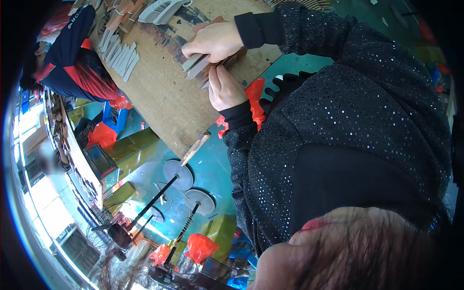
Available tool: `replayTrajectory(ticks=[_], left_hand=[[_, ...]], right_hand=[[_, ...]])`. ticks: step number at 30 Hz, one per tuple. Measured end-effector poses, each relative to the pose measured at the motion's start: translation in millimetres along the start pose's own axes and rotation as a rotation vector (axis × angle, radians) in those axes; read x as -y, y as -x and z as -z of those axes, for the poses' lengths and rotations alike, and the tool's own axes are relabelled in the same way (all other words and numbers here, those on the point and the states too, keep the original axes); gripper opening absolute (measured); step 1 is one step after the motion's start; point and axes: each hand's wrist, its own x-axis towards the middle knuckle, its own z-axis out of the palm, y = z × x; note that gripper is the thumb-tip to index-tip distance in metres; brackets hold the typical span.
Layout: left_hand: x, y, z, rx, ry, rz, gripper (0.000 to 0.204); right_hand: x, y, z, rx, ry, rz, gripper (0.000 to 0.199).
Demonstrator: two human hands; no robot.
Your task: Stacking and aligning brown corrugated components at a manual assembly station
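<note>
Over a worn, stained wooden tabletop [164, 101], my right hand [212, 41] is closed around several flat strips [197, 67], grey on their faces. Brown pieces, partly covered by my hands, lie beside and under them. My left hand [224, 92] is close by, its fingertips pinched together at the near ends of the strips; a thin pointed tip shows by its fingers, and the rest is hidden. Farther left on the tabletop lies a loose row of similar pale grey strips [120, 57].
At the back stand bundles of brown strips [126, 14] and a grey bundle [162, 10]. A co-worker in a dark and red jacket [77, 63] leans at the table's left. Round-based stands [179, 175], a blue crate [115, 117] and red plastic bags [202, 247] are on the green floor.
</note>
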Motion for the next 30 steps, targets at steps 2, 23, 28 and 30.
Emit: replayTrajectory(ticks=[2,23,28,30], left_hand=[[0,0,-1,-0.006,0.022,0.005,0.013],[-2,-1,-5,0.032,0.013,0.016,0.023],[0,1,-8,0.038,-0.016,0.022,0.027],[1,0,-8,0.035,-0.012,0.023,0.027]], right_hand=[[1,-7,-7,0.001,0.049,-0.017,0.024],[-2,21,-10,-0.015,0.095,-0.191,0.034],[-1,25,-9,-0.022,0.048,-0.186,0.035],[0,25,-9,-0.002,0.04,-0.186,0.033]])
